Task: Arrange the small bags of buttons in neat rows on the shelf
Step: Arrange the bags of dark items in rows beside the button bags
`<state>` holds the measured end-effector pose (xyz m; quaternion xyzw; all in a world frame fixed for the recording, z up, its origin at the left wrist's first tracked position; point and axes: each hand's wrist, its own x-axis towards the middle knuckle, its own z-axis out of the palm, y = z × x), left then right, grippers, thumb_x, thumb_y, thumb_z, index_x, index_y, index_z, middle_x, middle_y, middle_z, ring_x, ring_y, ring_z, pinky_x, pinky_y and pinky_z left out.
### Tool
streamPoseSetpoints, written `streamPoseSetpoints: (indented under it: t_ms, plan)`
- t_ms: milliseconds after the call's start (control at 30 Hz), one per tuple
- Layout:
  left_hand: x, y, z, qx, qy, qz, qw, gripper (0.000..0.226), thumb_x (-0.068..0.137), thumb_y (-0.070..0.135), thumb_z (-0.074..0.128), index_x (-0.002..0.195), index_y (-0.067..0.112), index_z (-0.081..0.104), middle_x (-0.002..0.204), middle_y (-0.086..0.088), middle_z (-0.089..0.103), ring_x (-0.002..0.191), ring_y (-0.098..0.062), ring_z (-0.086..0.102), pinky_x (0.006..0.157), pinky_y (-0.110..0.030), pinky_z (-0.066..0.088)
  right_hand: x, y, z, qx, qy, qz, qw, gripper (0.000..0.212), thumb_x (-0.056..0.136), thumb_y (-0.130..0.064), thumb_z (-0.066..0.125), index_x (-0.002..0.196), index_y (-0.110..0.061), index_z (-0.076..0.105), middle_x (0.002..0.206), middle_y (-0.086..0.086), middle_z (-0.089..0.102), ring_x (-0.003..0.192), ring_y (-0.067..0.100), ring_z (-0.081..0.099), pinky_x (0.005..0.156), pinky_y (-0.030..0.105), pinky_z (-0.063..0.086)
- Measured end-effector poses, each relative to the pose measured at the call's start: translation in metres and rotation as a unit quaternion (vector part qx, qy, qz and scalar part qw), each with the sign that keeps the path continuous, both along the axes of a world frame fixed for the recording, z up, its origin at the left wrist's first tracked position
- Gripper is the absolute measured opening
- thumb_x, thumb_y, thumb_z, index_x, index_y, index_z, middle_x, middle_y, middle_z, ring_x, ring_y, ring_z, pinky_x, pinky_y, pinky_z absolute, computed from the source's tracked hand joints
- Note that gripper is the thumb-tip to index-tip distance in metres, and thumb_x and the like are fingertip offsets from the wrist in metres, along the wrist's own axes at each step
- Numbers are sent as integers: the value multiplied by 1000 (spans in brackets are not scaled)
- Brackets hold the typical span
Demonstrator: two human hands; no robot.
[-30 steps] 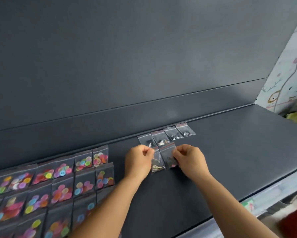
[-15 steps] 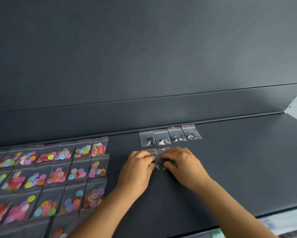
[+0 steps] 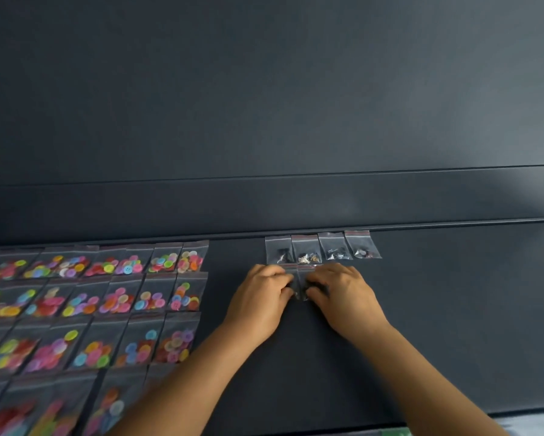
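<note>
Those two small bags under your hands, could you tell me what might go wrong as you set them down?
The two small bags lie close together between the left hand and right hand, so they may end up overlapping. They sit just below the back row of four bags; a nudge forward could push that row crooked.

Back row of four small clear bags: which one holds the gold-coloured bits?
The second bag from the left, just beyond the left hand. Its contents look pale gold; the other three hold dark or silvery pieces.
</note>
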<state>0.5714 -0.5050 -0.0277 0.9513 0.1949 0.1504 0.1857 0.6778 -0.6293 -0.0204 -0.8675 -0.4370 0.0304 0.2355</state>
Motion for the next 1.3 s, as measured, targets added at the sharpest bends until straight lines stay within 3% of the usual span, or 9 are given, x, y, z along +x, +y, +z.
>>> streamPoseSetpoints:
  t_ms: [167,367,567,933,1100,1300]
  plan:
    - [-6,-4,8,-3,6,13,1000,39,94,27,52,132,18,53,133,7,49,123,-12,39,98,-23,35,-5,-1,4,6,-10,-15,1000,25,90,-30,54,112,-21,64,120,-5,58,109,21,46,82,24,39]
    - [-38,-5,22,26,14,61,998,48,93,34,52,139,23,43,138,6,45,126,-13,38,101,-28,35,-31,8,16,15,-17,30,999,44,90,-36,57,130,-21,52,129,-2,54,117,22,45,94,30,40]
    - [-103,10,30,27,26,137,990,54,94,38,49,144,26,32,148,6,34,135,-13,29,109,-29,28,-78,31,24,-12,-33,112,993,56,91,-42,52,142,-21,37,144,-4,40,134,18,31,110,30,27]
    - [-277,62,35,24,36,257,965,57,94,42,48,146,27,28,148,6,33,135,-14,29,108,-30,29,-230,115,33,-22,-53,229,972,58,93,-45,47,145,-26,31,149,-6,32,138,18,26,114,31,16]
    - [-361,92,37,16,38,293,955,59,94,40,48,147,28,26,150,6,30,137,-16,26,111,-33,27,-310,156,33,-19,-45,262,964,58,92,-46,48,143,-25,34,148,-5,35,137,18,27,113,33,23]
    - [-442,122,41,25,33,313,949,54,93,36,51,143,22,35,140,3,42,127,-17,36,104,-29,32,-394,199,29,-18,-38,295,954,55,92,-44,49,141,-22,38,146,-3,38,135,20,30,112,34,23]
